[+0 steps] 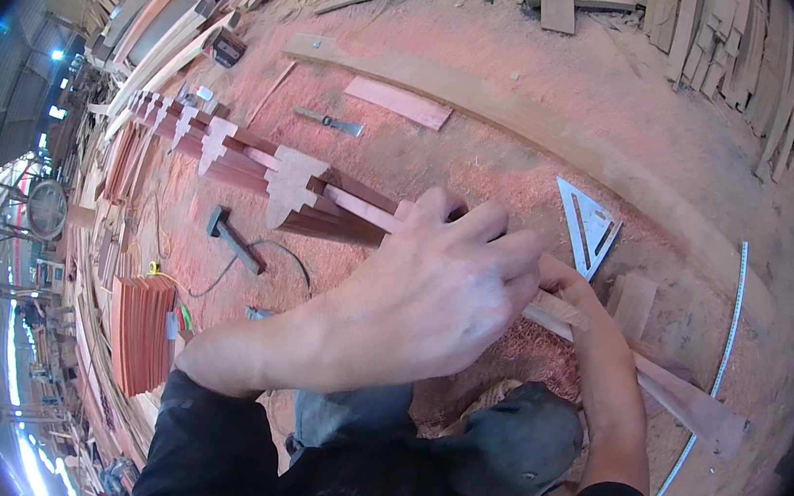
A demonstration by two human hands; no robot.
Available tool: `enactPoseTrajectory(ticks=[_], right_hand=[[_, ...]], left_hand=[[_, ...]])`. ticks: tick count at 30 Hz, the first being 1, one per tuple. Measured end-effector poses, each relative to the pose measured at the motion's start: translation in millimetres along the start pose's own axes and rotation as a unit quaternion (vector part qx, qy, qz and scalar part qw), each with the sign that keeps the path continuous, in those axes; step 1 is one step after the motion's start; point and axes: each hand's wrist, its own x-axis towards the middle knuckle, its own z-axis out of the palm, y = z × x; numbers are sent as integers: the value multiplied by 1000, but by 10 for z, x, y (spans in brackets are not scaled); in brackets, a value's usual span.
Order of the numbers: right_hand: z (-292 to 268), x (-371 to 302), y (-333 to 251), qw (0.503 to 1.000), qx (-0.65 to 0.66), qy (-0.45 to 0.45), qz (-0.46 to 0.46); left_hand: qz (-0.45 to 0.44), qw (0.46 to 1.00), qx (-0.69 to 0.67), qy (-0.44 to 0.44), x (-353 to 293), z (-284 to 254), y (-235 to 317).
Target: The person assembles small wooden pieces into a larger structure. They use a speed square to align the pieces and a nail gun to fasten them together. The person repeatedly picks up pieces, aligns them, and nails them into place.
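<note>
We see our left hand (441,292) lying flat on top of a long reddish wooden strip (362,210), with the fingers spread and curled a little over it. Our right hand (573,293) sits just beside it, mostly hidden behind the left hand. It touches the same strip, but we cannot tell if its fingers are pinching or open.

The strip runs from the upper left down to the lower right, across a floor (485,160) covered in pink sawdust. More strips lie next to it, and pale cut-out wooden pieces (291,187) sit across them in a row.

A metal triangle ruler (588,226) lies just past our hands. A hammer (233,239) lies to the left of the strips, and a chisel (328,122) rests farther away. A long curved plank (528,126) bends across the floor behind them. A thin metal ruler (723,354) curves along the right side. A stack of red boards (141,332) stands at the left.
</note>
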Motion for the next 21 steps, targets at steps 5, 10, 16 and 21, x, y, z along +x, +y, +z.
enactPoseTrajectory(ticks=[5, 10, 16, 21], right_hand=[[-85, 671, 565, 990, -132, -49, 29], [-93, 838, 713, 976, -201, -83, -18], [-64, 768, 665, 980, -186, -76, 8], [-65, 930, 855, 970, -203, -110, -77]], left_hand=[[2, 1000, 7, 3, -25, 10, 4], [23, 998, 32, 40, -23, 43, -8], [22, 999, 41, 26, -10, 57, -17], [23, 998, 15, 47, 15, 63, -36]])
